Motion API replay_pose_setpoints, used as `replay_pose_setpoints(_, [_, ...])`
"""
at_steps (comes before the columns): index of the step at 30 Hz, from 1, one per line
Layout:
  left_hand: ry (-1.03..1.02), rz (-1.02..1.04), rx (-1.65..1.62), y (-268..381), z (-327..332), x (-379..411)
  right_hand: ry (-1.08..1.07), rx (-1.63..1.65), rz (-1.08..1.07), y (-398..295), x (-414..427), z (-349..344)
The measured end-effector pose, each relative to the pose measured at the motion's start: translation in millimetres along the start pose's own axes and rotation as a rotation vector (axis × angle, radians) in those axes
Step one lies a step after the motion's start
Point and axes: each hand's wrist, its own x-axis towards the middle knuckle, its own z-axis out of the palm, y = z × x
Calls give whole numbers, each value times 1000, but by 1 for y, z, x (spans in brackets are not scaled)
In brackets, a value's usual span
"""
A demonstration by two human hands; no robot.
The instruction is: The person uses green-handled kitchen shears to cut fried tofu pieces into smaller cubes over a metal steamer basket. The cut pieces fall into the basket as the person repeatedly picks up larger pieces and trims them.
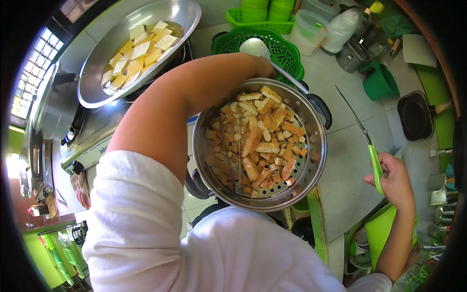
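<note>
My right hand [396,177] grips scissors [374,157] by their green handles, the blades pointing away from me and together. My left arm reaches over a steel steamer pot [319,157] with a perforated base and black side handles. Inside lie fried tofu strips and small cut pieces [266,146]. My left hand [262,65] is at the far side of the pot, beside a green perforated basket [292,67]. A metal ladle [281,69] lies across that basket. The left fingers are hidden, so I cannot tell what they hold.
A wide metal pan [89,78] with pale tofu pieces in oil sits on the gas stove [98,146] at the left. Green bowls [266,9] are stacked at the back. A green mug [381,82] and a dark rectangular pan [416,116] are at the right.
</note>
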Motion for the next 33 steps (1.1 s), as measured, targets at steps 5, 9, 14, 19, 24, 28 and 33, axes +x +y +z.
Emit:
replay_pose_setpoints(5, [-7, -151, 101, -1, -11, -18, -2, -88, -72, -3, 11, -4])
replay_pose_setpoints(9, [-73, -270, 107, 14, -35, -50, -8, -124, -110, -11, 27, 5])
replay_pose_setpoints(14, [-7, -363, 101, 26, -49, -74, -74, -53, -163, -38, 40, 18])
replay_pose_setpoints(19, [471, -510, -56, 63, -71, -123, -63, -53, -253, -44, 42, 27])
replay_pose_setpoints(24, [865, -255, -1081, 114, -43, -181, -115, 55, -308, -31, 32, 40])
replay_pose_setpoints(28, [1010, -57, -1839, 153, 12, -206, -172, 26, -438, -38, 23, 52])
replay_pose_setpoints(33, [1129, 27, -2138, 178, 30, -205, -348, 85, -464, -43, 28, 57])
